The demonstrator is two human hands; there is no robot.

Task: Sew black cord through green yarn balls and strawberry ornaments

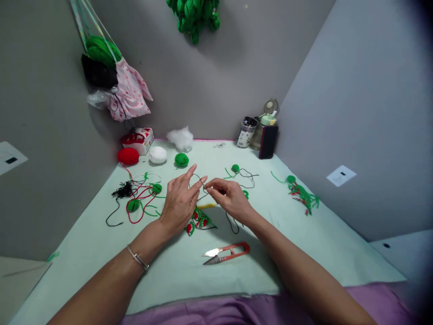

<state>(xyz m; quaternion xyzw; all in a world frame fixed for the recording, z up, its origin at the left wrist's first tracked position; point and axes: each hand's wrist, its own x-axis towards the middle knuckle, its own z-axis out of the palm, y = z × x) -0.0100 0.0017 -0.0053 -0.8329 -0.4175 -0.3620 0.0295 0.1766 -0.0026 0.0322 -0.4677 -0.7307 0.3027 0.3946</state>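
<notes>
My left hand (179, 198) is held over the table with its fingers stretched apart. A strand of black yarn (202, 180) passes across its fingertips. Thumb and fingertips of my right hand (230, 196) are pinched together on that same yarn, just right of the left fingers. Below and between the hands lies a yellow stick-like handle (206, 206), perhaps a crochet hook; its ends are partly hidden. Small red, green and white crocheted pieces (199, 221) lie under the left hand. Closer to me rest orange-handled thread snips (232, 253), blades apart, pointing left.
Back left are red (128, 156), white (158, 155) and green (181, 160) yarn balls, and white stuffing (181, 139). A black yarn tangle (124, 189) lies left, green-red pieces (302, 194) right. A phone (268, 142) leans by a bottle and tin at the back right.
</notes>
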